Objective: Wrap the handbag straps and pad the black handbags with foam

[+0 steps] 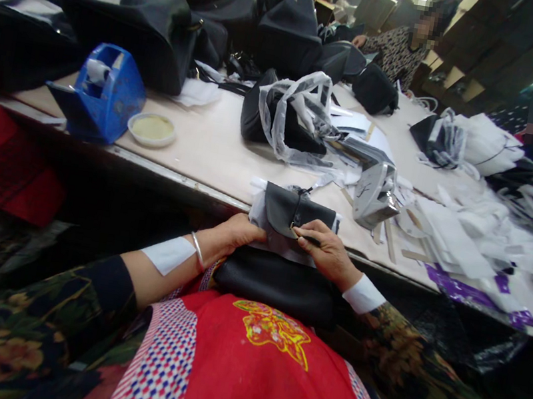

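Observation:
A small black pouch (278, 208) with a front flap and a cord is held at the table's front edge, with pale wrapping paper or plastic showing around it. My left hand (240, 230) is closed on its lower left side, thumb along the wrapping. The fingers of my right hand (323, 249) pinch near the small metal piece at the flap's lower edge. Whether they grip the flap or the cord end, I cannot tell. Below both hands, a larger black leather-like bag (278, 285) lies against my red apron (249, 372).
On the table (203, 149) stand a blue tape dispenser (111, 94), a white dish (152, 130), a grey dispenser (377, 193) and a black bag with plastic-wrapped handles (294, 119). Several black bags (157, 27) are piled behind. Wrapping scraps (467, 238) cover the right. Other people (395, 55) are across the table.

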Action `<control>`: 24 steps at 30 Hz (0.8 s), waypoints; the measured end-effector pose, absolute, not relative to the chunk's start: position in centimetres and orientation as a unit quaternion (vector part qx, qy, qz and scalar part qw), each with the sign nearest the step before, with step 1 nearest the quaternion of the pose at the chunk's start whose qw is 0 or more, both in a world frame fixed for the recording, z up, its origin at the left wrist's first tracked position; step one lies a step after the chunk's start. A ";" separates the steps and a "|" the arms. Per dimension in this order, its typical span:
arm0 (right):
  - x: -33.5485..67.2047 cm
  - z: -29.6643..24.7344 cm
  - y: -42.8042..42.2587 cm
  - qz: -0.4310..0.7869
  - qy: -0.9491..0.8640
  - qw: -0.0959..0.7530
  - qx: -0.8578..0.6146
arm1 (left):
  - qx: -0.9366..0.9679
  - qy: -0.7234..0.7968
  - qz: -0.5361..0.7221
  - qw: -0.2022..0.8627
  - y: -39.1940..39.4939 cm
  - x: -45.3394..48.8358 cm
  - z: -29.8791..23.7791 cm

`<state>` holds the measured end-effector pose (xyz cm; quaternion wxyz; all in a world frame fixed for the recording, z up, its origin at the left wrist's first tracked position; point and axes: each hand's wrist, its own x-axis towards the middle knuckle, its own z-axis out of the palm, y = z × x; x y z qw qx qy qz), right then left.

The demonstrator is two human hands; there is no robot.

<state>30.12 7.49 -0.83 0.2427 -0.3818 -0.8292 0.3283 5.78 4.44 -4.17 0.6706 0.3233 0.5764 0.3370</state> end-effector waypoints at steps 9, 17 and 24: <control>29.9 -0.8 7.4 0.284 -0.856 0.234 -0.363 | 0.324 0.558 0.325 0.691 4.5 4.9 -4.6; 30.8 0.1 8.5 0.357 -0.821 0.224 -0.385 | 0.323 0.510 0.336 0.723 4.4 5.1 -5.7; 31.1 2.2 9.3 0.449 -0.763 0.204 -0.418 | 0.320 0.456 0.356 0.751 4.3 5.6 -4.6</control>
